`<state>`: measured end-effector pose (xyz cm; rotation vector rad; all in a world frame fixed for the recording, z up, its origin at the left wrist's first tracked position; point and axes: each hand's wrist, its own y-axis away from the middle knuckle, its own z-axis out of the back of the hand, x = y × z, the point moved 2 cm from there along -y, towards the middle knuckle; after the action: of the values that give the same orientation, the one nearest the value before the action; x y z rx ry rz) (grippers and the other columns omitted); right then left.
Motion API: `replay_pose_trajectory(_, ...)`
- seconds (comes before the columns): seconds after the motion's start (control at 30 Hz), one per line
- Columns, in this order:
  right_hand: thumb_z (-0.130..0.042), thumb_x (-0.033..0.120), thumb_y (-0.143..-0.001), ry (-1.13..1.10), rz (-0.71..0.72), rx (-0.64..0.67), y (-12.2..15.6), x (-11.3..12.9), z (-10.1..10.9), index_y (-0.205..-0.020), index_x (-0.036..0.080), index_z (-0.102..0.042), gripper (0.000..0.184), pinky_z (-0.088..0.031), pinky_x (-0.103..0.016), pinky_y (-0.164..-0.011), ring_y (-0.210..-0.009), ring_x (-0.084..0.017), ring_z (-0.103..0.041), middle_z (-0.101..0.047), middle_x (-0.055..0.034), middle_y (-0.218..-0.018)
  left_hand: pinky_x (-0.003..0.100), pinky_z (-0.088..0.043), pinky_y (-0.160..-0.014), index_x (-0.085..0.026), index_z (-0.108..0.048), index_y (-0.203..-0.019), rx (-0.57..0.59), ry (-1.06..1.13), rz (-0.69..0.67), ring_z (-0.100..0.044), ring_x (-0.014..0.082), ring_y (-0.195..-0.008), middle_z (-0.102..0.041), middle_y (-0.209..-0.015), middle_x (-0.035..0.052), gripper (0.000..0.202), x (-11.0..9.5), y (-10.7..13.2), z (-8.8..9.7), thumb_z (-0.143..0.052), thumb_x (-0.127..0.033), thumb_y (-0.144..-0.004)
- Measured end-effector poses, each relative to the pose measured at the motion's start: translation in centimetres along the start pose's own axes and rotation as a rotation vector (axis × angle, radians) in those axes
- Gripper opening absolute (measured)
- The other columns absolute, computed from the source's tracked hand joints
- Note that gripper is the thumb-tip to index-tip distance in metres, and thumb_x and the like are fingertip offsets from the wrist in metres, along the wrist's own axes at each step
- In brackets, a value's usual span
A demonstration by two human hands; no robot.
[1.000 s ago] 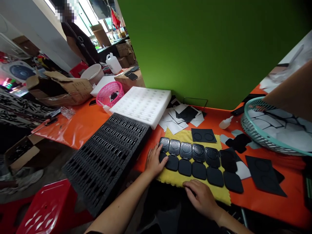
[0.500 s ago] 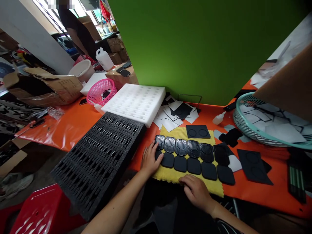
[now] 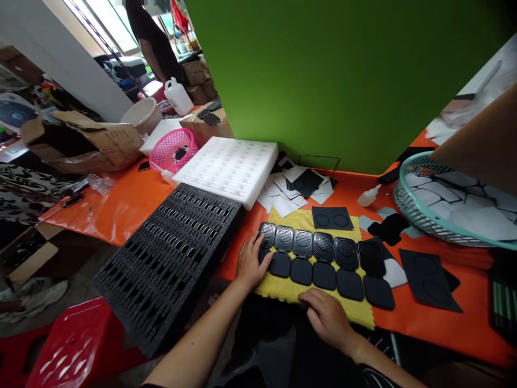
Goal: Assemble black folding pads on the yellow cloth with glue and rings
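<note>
A row of open black hinged cases (image 3: 319,258) lies on a yellow cloth (image 3: 302,221) at the near edge of the orange table (image 3: 133,199). My left hand (image 3: 249,262) rests on the leftmost case, fingers spread flat over it. At the cloth's near edge my right hand (image 3: 325,314) lies with curled fingers, touching the cloth just below the middle cases. Nothing shows inside that hand.
A black slotted foam tray (image 3: 173,253) lies left of the cloth, a white foam tray (image 3: 232,167) behind it. Black and white cut pads (image 3: 302,186) are scattered behind, a teal basket (image 3: 440,215) stands right, a pink basket (image 3: 173,148) far left. A person stands at the far back.
Both hands stay where they were on the cases and cloth. Only the view has shifted slightly.
</note>
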<state>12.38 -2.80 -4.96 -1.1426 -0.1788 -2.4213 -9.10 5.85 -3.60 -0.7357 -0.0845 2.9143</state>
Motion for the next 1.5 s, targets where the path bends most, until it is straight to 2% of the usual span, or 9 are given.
replay_pose_trajectory(0.33, -0.039, 0.006, -0.070, 0.019, 0.002, -0.003, 0.0, 0.1, 0.1, -0.096, 0.022, -0.052, 0.033, -0.041, -0.029, -0.067, -0.078, -0.017, -0.053, -0.057, -0.0033, -0.085, 0.043, -0.025, -0.102, -0.022, -0.030, -0.132, -0.022, 0.038, -0.008, -0.031, 0.0236, -0.124, -0.031, -0.138, 0.0090, 0.054, -0.1, 0.1, 0.2, -0.045, -0.037, -0.082)
replay_pose_trajectory(0.73, -0.038, 0.006, -0.071, 0.024, 0.003, -0.005, 0.1, 0.1, 0.0, -0.098, 0.022, -0.051, 0.034, -0.041, -0.029, -0.068, -0.079, -0.017, -0.053, -0.055, -0.0043, -0.088, 0.038, -0.027, -0.102, -0.020, -0.028, -0.132, -0.056, 0.090, -0.037, -0.029, 0.0202, -0.126, -0.030, -0.138, 0.0089, 0.053, 0.4, 0.2, 0.2, -0.044, -0.035, -0.083)
replay_pose_trajectory(1.2, -0.040, 0.007, -0.072, 0.006, -0.002, -0.052, -0.2, 0.4, 0.2, -0.098, 0.022, -0.053, 0.032, -0.042, -0.027, -0.066, -0.076, -0.016, -0.053, -0.055, -0.0041, -0.087, 0.040, -0.028, -0.102, -0.022, -0.027, -0.132, -0.099, 0.119, -0.036, -0.029, 0.0221, -0.126, -0.031, -0.138, 0.0090, 0.053, 0.7, 0.3, 0.2, -0.044, -0.032, -0.083)
replay_pose_trajectory(1.33, -0.039, 0.008, -0.073, -0.062, -0.048, -0.051, -0.3, 0.8, 0.6, -0.095, 0.022, -0.055, 0.030, -0.042, -0.027, -0.066, -0.075, -0.016, -0.054, -0.056, -0.0042, -0.084, 0.040, -0.028, -0.102, -0.021, -0.026, -0.132, -0.108, 0.127, -0.053, -0.029, 0.0216, -0.126, -0.031, -0.137, 0.0092, 0.054, 0.8, 0.2, 0.1, -0.044, -0.032, -0.083)
replay_pose_trajectory(1.5, -0.038, 0.014, -0.079, -0.263, -0.145, -0.053, -0.1, 1.3, 2.1, -0.090, 0.021, -0.059, 0.024, -0.043, -0.027, -0.068, -0.076, -0.015, -0.055, -0.059, -0.0042, -0.081, 0.039, -0.028, -0.103, -0.020, -0.028, -0.131, -0.122, 0.134, -0.059, -0.029, 0.0205, -0.126, -0.033, -0.135, 0.0094, 0.051, 1.0, 0.1, 0.0, -0.044, -0.030, -0.084)
